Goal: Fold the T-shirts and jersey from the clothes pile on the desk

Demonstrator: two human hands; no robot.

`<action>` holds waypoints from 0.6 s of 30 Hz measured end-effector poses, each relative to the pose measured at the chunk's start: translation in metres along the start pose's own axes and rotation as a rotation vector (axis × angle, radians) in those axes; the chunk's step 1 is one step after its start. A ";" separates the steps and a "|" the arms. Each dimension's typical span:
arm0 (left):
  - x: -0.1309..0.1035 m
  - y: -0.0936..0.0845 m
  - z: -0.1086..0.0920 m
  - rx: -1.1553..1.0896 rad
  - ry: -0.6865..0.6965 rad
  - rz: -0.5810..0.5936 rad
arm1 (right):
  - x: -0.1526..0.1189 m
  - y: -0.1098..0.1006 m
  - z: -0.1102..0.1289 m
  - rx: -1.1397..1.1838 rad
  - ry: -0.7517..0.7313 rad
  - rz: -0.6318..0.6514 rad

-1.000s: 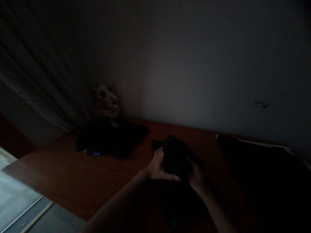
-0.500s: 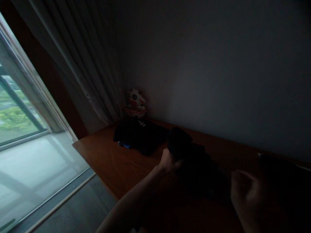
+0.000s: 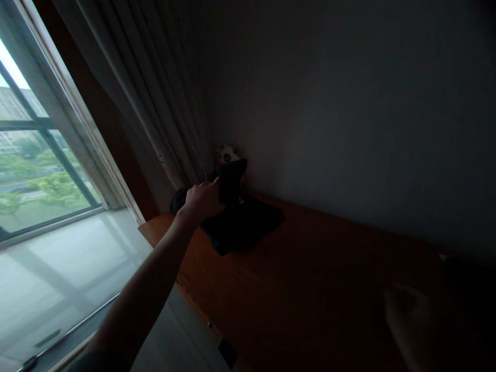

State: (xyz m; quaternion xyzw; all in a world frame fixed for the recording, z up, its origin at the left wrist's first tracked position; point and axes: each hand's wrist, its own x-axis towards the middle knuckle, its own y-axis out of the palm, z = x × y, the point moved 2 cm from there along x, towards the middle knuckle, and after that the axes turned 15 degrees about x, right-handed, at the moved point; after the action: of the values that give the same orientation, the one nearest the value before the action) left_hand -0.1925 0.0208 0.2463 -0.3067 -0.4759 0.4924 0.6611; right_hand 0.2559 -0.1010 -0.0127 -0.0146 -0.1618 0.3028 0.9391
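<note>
My left hand (image 3: 202, 200) is closed on a bundled black garment (image 3: 231, 181), whose dark folds stick out on both sides of the fingers. It is at the far left of the table, over or against a folded black garment (image 3: 251, 222) with a small pale print. Whether the two pieces touch is hard to tell in the dark. My right hand (image 3: 408, 310) hovers at the lower right, dim and blurred, with its fingers loosely bent and apart from the thumb. Nothing shows in it.
A brown wooden table (image 3: 310, 268) runs along a grey wall (image 3: 349, 129). Behind the garments sits a white cow-like figure (image 3: 228, 153), partly covered. A curtain (image 3: 155, 103) and a bright window (image 3: 42, 165) are at left. Something dark (image 3: 465, 279) lies at the right edge.
My left hand has carried the black garment from the table's middle to the far left, by the folded one. My right hand stays at the right. The view has shifted slightly.
</note>
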 end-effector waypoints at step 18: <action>0.006 0.111 -0.090 -0.367 0.172 -0.293 | -0.001 0.005 -0.020 0.211 0.099 -0.028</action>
State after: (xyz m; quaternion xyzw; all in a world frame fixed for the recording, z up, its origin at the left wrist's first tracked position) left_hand -0.1480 0.0685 0.1194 -0.3900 -0.5389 0.2686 0.6967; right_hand 0.2585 -0.0959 -0.0324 0.0718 -0.0828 0.3039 0.9464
